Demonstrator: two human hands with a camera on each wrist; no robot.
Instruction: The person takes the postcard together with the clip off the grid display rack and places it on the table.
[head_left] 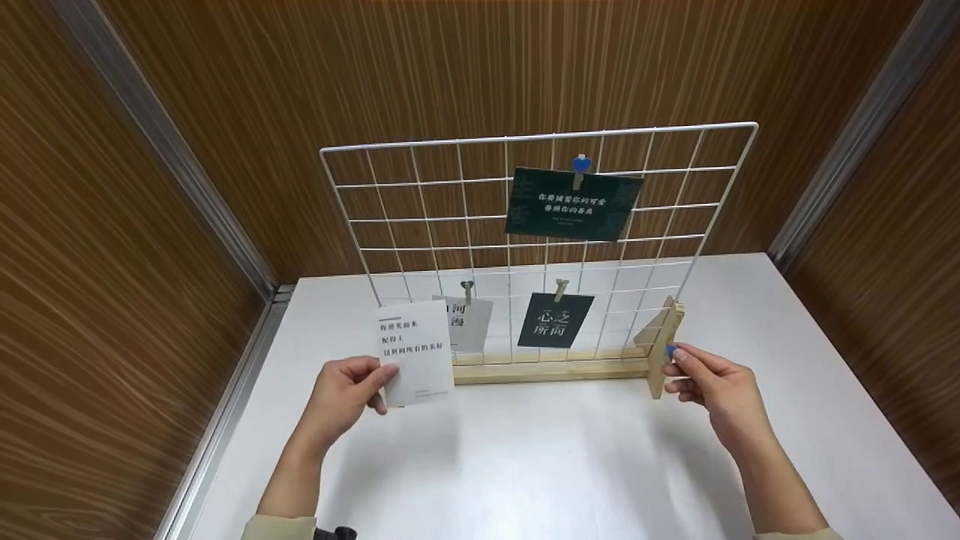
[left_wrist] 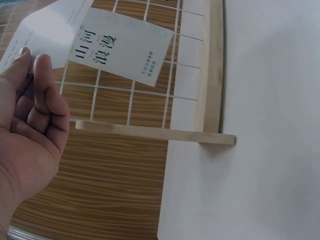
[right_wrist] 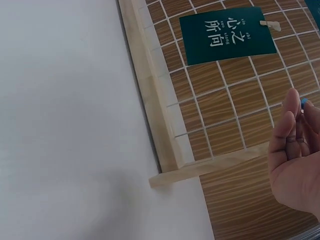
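Observation:
My left hand pinches a white card with printed lines by its lower left edge, upright in front of the grid's left part. In the head view it partly covers another white card, which hangs from a clothespin. My right hand pinches a small blue-topped clip between thumb and forefinger beside the stand's right foot; the fingers hide most of it. On the white wire grid, a large dark green card hangs from a blue-heart clothespin.
A smaller dark card hangs low on the grid from a clothespin. The grid stands in a wooden base on a white table. Wood-grain panels rise behind and at both sides.

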